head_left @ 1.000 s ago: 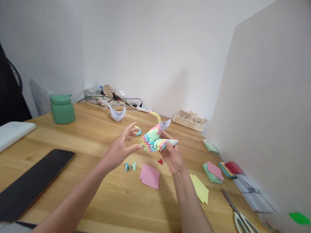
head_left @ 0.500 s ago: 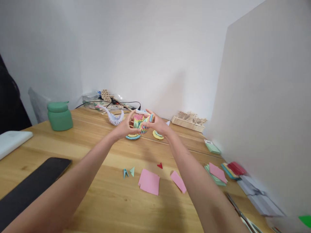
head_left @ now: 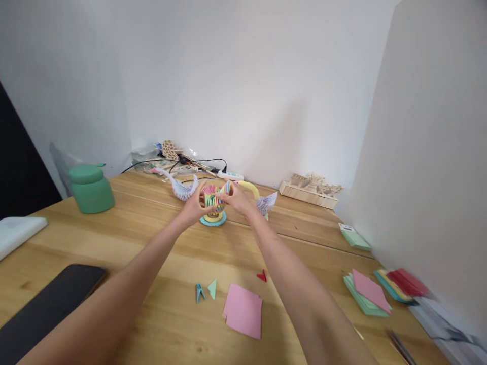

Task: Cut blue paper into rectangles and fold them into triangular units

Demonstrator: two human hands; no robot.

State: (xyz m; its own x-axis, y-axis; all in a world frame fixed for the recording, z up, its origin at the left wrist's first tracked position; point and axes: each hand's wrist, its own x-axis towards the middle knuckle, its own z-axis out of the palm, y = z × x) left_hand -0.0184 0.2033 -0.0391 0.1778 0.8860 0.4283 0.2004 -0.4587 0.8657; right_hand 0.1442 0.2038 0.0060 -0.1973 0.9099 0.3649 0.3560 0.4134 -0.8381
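My left hand (head_left: 193, 207) and my right hand (head_left: 239, 198) are closed around opposite sides of a multicoloured folded-paper body (head_left: 213, 196), made of interlocked pink, yellow, green and blue pieces. It is just above, or resting on, a round yellow and blue paper base (head_left: 213, 222); contact cannot be made out. To the left stands a white paper swan (head_left: 182, 188) with a pink beak. Behind my right wrist are a curved yellow paper neck (head_left: 249, 187) and a white paper piece (head_left: 266, 204), partly hidden by the arm.
Nearer me lie pink paper sheets (head_left: 243, 310), a red folded piece (head_left: 262, 276), and green (head_left: 212, 289) and blue (head_left: 200, 293) folded pieces. Paper stacks (head_left: 369, 294) are at right. A green jar (head_left: 91, 190) and dark phone-like slab (head_left: 57, 294) occupy the left; a wooden box (head_left: 308, 192) stands behind.
Both hands have brought the multicoloured paper body lower and leftward over the round base. The camera view has shifted, and my right forearm now covers the pink strip.
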